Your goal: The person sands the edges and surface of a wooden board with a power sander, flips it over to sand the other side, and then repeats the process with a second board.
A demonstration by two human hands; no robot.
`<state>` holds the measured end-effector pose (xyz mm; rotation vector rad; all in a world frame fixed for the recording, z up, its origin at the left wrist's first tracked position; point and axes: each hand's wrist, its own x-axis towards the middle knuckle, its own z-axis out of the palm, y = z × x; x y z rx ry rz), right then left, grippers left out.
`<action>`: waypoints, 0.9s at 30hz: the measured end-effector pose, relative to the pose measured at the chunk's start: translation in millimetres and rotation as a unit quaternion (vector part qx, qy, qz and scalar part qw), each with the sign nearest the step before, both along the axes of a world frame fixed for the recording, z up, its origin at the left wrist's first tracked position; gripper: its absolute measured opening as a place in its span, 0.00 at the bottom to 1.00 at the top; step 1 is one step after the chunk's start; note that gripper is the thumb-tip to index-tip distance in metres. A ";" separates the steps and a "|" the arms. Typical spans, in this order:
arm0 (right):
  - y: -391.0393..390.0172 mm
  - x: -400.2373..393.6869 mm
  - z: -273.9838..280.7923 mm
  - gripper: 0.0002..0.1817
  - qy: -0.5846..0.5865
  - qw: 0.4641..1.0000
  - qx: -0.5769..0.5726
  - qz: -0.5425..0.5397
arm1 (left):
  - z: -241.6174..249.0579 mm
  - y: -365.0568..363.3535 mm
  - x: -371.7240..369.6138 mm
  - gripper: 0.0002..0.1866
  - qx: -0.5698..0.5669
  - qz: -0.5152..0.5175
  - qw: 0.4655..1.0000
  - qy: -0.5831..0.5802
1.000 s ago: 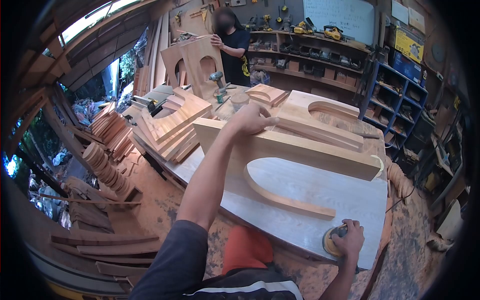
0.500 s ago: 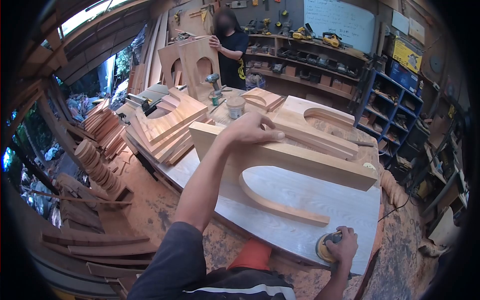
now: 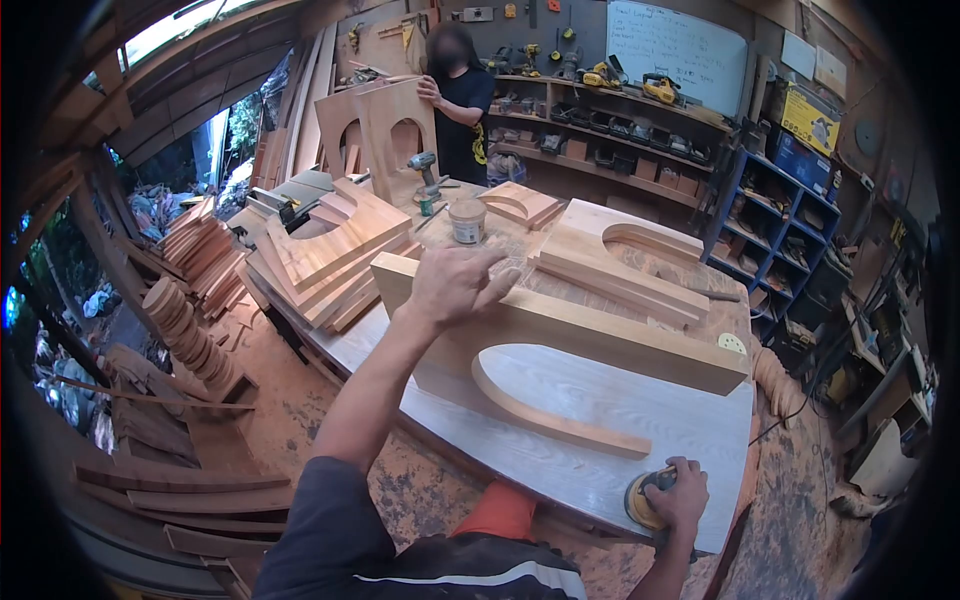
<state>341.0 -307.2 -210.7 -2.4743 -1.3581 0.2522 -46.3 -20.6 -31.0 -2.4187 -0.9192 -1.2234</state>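
Note:
A thick wooden board (image 3: 600,335) with a curved cutout stands on its long edge on the pale grey tabletop (image 3: 580,500). Over the left part of its upper edge lies my left hand (image 3: 460,287), its thumb on the near side and its fingers toward the far side. At the lower right my right hand (image 3: 682,493) is wrapped round the top of a round yellow and black sander (image 3: 645,500), which rests near the table's front edge. The sander is apart from the board.
Cutout panels are stacked at the left (image 3: 340,240) and back right (image 3: 620,265). A tub (image 3: 467,220) and a drill (image 3: 424,170) stand behind the board. Across the table a person (image 3: 460,100) holds upright arched panels (image 3: 395,125). Blue shelves (image 3: 775,220) stand right.
My left hand has slid leftward along the board's top edge. The board's top has tipped slightly toward me. The sander stays in my right hand, nearly in the same place.

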 end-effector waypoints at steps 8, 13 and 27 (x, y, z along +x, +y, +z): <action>-0.8 -1.2 0.0 0.32 -0.009 1.000 0.009 0.005 | -26.9 17.9 -42.9 0.17 0.042 0.072 0.996 -0.017; -1.9 1.8 -2.2 0.32 -0.008 1.000 0.019 0.015 | -33.0 17.5 -37.1 0.16 0.124 0.065 0.987 -0.083; -3.0 0.4 -2.1 0.33 -0.006 1.000 0.013 0.008 | -37.0 16.0 -34.0 0.19 0.133 0.078 0.984 -0.094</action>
